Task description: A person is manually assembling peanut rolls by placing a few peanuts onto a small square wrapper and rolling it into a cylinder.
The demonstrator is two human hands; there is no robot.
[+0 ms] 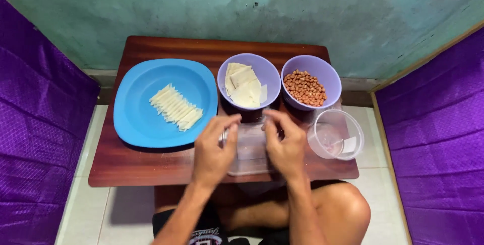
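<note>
Both hands sit at the lower middle of the frame, over the near edge of a small brown tabletop [151, 167]. The left hand [212, 151] and the right hand [285, 146] are set on either side of a clear plastic box [249, 149], fingers curled onto its ends, so the box is clamped between them. Whether it is lifted or resting on the wood cannot be told. The box looks empty, as far as its clear walls show.

To the right of the hands, just beside the right one, stands a clear round cup [335, 134]; what is in it is too faint to tell. In the upper middle of the frame are two purple bowls, touching or nearly so: the left bowl [248, 81] holds pale square wrapper sheets, and the right bowl [311, 82] holds peanuts. At the upper left a blue plate [136, 119] carries a neat overlapping row of folded pale pieces [176, 106].

Judging from this, part of the work seems done: a row of finished pieces already lies on the plate. Plenty seems left, since sheets remain in one bowl and the peanut bowl is well filled. Purple cloth hangs at both edges of the frame.
</note>
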